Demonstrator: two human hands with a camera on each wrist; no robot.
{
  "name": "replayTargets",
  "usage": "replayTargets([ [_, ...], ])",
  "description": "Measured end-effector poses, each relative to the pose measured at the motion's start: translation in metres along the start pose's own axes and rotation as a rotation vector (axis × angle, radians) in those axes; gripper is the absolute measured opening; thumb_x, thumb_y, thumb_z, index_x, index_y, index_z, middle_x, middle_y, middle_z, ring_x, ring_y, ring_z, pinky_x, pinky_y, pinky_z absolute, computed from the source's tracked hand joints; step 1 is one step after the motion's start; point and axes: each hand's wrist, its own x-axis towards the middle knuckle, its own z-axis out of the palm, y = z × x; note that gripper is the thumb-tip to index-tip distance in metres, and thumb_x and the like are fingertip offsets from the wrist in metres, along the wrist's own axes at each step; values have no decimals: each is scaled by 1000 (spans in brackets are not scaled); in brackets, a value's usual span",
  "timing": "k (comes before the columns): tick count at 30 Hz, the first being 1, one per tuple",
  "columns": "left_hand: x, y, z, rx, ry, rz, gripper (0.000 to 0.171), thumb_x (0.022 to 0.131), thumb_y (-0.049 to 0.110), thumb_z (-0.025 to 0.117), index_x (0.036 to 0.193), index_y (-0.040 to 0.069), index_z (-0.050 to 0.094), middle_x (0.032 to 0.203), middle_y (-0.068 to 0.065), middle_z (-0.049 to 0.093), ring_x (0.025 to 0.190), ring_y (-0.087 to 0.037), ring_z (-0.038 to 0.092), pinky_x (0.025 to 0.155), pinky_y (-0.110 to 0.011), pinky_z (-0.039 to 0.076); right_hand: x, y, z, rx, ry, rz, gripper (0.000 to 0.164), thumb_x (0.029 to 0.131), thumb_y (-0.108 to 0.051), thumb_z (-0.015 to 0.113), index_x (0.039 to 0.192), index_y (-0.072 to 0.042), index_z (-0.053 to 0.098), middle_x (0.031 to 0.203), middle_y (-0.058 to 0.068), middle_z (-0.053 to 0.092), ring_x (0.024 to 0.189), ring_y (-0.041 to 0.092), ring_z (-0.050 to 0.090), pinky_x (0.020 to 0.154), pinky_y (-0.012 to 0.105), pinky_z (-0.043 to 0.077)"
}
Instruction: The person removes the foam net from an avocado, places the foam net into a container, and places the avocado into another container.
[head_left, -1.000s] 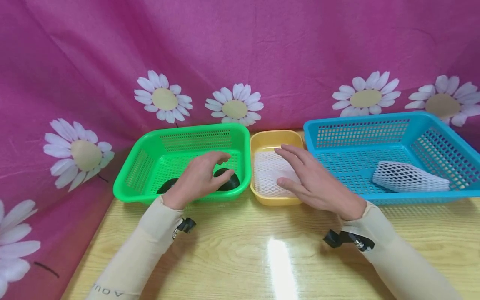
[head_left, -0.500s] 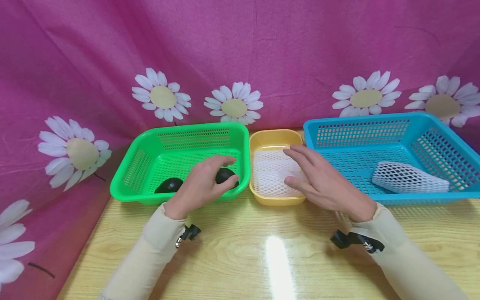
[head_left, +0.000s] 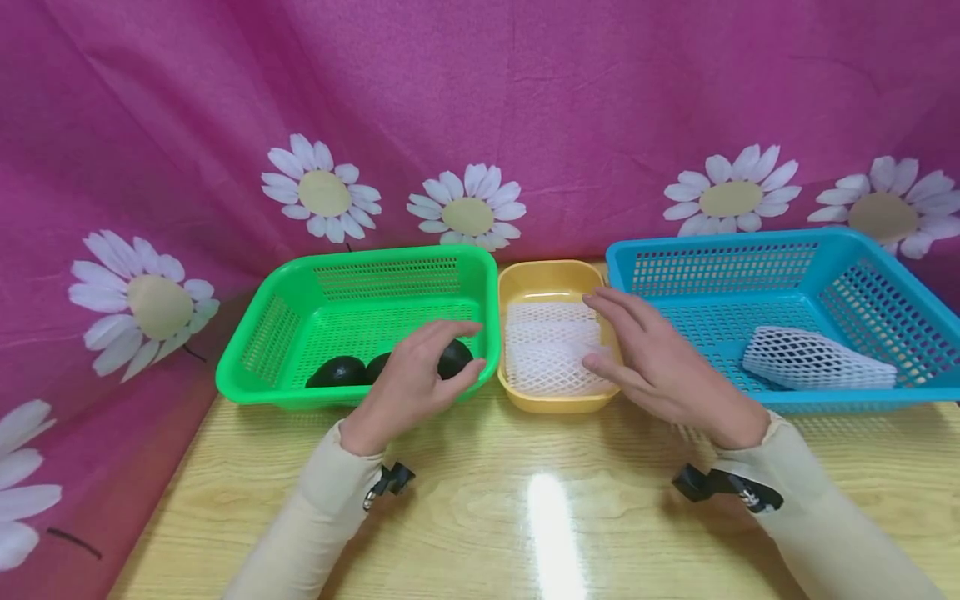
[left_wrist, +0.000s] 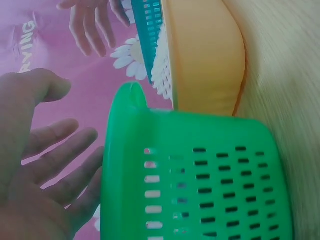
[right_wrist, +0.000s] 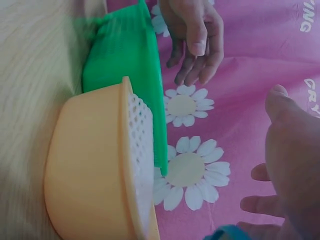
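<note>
My left hand (head_left: 415, 377) hovers over the front right of the green basket (head_left: 258, 333), fingers relaxed and slightly bent, nothing in it. Below it lie dark, shiny avocados: one at the left (head_left: 337, 372), one at the right (head_left: 454, 359), and one between them, partly hidden by the hand. Over the right side of the yellow bin (head_left: 558, 404) my right hand (head_left: 667, 367) is held with fingers loosely extended, also holding nothing. White foam net sleeves (head_left: 551, 354) lie stacked in that bin. In the left wrist view, the left hand (left_wrist: 55, 170) appears beside the green basket's rim.
To the right stands a blue basket (head_left: 720, 250) with a white foam-netted item (head_left: 817, 358) lying in it. The three containers stand side by side on a wooden table (head_left: 480, 517). A magenta cloth (head_left: 570, 100) with daisies hangs behind them.
Both hands have shifted slightly to the right and toward the person, staying apart and holding nothing. More of the avocados and of the foam sleeves now shows.
</note>
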Motion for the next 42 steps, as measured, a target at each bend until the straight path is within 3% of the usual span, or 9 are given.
replayTargets([
  [6, 1, 3, 6, -28, 35, 31, 41, 89, 30, 69, 123, 8, 62, 120, -4, 68, 116, -18, 61, 101, -36, 51, -3, 4, -5, -21, 26, 30, 67, 94, -42, 59, 151, -17, 34, 156, 12, 35, 143, 33, 35, 112, 57, 36],
  [17, 1, 4, 11, -60, 83, -16, 40, 90, 31, 68, 124, 10, 63, 121, -2, 68, 118, -16, 61, 101, -36, 51, -4, 7, -7, -25, -17, 54, 67, 95, -44, 58, 151, -17, 34, 157, 10, 34, 144, 33, 33, 112, 58, 36],
  [29, 18, 16, 20, -65, 84, 48, 40, 90, 32, 67, 123, 10, 63, 119, -2, 69, 115, -16, 62, 102, -34, 51, -5, 17, -14, -48, 6, 68, 68, 93, -42, 61, 150, -16, 36, 155, 14, 36, 142, 35, 36, 109, 61, 38],
  [42, 20, 18, 26, -80, 54, 53, 42, 90, 33, 66, 126, 11, 61, 124, -1, 67, 118, -16, 61, 100, -34, 52, -4, 22, -19, -90, -22, 110, 71, 88, -47, 67, 146, -13, 42, 152, 14, 41, 138, 35, 40, 106, 60, 42],
])
